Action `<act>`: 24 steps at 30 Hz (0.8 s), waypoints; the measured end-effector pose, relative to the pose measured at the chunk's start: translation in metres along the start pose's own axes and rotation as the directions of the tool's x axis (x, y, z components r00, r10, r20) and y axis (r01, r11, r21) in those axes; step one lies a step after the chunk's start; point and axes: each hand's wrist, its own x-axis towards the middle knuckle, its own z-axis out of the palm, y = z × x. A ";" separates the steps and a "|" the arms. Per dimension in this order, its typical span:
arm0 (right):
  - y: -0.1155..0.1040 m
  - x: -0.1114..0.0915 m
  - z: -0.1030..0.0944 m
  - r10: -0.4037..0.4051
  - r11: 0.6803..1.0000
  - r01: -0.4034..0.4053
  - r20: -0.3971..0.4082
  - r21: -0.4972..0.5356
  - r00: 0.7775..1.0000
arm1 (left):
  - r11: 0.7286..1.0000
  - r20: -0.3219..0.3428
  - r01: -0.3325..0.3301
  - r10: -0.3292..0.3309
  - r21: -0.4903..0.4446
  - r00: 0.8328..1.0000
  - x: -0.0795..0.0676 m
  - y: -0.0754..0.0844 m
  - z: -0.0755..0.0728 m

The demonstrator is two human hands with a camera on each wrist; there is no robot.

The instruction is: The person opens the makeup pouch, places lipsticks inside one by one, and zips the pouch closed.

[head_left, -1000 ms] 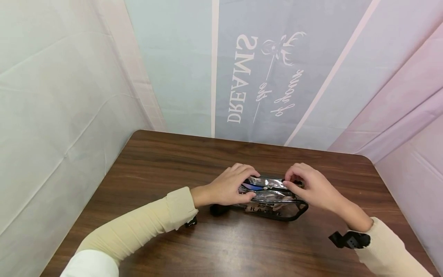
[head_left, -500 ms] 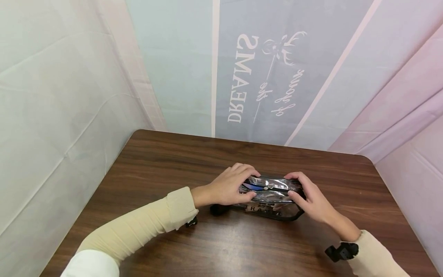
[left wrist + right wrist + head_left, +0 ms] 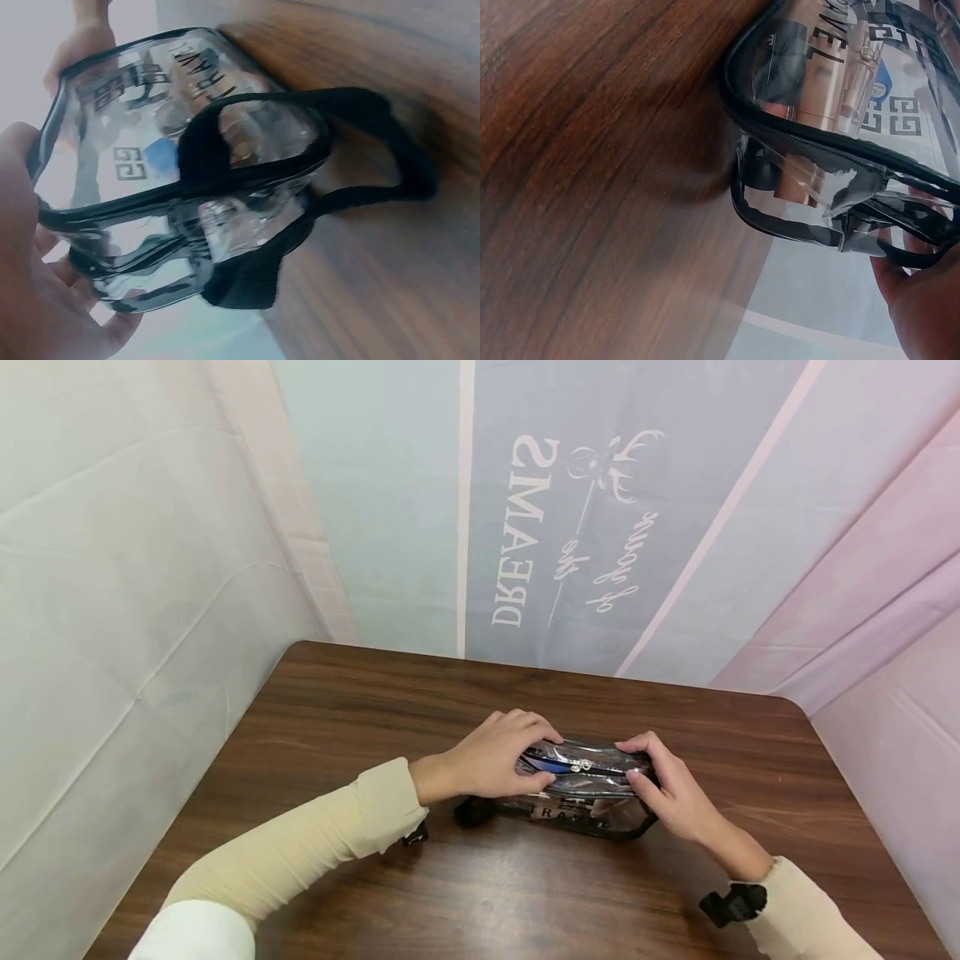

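A clear plastic travel pouch [image 3: 592,787] with black trim stands on the table, dark lettering on its front. My left hand [image 3: 491,762] grips its left end, thumb on the near top edge and fingers over the far one. At the right end, my right hand [image 3: 678,793] holds the pouch in the same way. Metal zip pulls [image 3: 581,766] lie near the middle of the top. Through the plastic in the right wrist view show a rose-gold tube [image 3: 825,86] and a dark container [image 3: 784,64]. A black strap handle [image 3: 409,161] sticks out from the left end.
The brown wood-grain table [image 3: 360,710] has rounded far corners. Pale printed cloth [image 3: 390,527] hangs behind it, with more cloth at both sides. Black wrist devices [image 3: 735,903] sit under the cream sleeves.
My right hand has gone from pinching near the top of the right end to spanning that end, thumb on the near edge. My left hand has kept its grip on the pouch.
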 end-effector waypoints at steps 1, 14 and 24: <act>0.000 0.000 0.000 -0.002 1.000 0.002 -0.003 0.004 1.000 | 1.000 -0.002 -0.004 0.004 0.005 1.000 0.001 0.000 -0.002; -0.003 0.005 -0.001 0.021 0.997 -0.023 0.025 0.069 0.999 | 0.985 -0.048 -0.062 0.071 0.161 0.996 0.025 0.023 -0.014; -0.004 0.007 -0.001 0.010 0.998 -0.011 0.022 0.068 1.000 | 0.946 0.162 0.136 -0.189 0.293 0.968 0.053 0.050 -0.009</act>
